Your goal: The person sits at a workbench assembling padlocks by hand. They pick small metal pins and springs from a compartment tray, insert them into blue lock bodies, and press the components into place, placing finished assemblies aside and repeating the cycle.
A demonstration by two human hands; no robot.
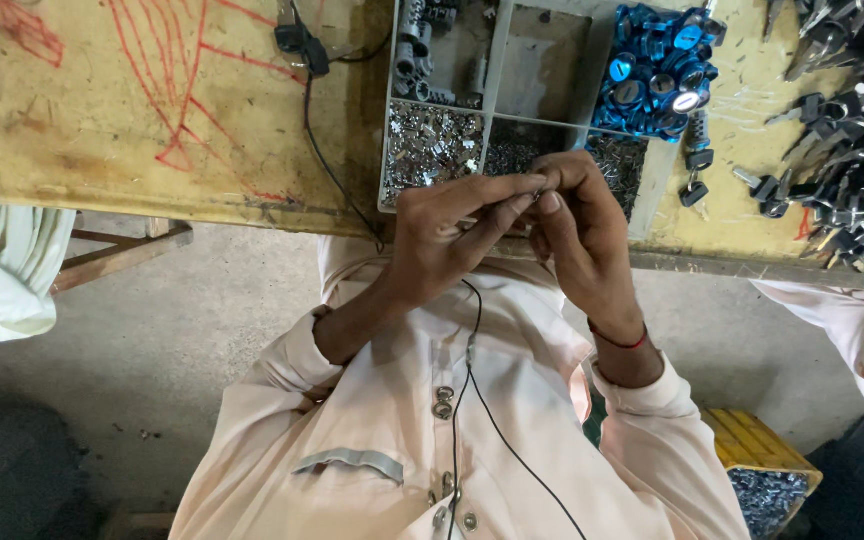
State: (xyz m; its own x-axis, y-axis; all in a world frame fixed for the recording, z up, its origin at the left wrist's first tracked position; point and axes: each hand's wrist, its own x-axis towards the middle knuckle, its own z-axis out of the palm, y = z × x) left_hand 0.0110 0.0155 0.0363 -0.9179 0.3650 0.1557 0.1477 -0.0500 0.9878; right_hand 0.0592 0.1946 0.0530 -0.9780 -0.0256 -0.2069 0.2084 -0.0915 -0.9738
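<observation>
Left hand (442, 235) and right hand (582, 235) pinched a small metal part (537, 188) between fingertips, its axis too small to tell, above the parts tray (497, 75) on the bench (152, 120).

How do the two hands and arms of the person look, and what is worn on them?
Both hands are bare, without gloves. The left hand comes out of a pale peach sleeve pushed up on the forearm. The right hand has a thin red thread band at the wrist, above a matching pale sleeve.

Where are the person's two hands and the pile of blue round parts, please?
left hand (447, 235), head view, back of the hand.
right hand (582, 225), head view, back of the hand.
blue round parts (657, 70), head view, middle of the pile.
</observation>
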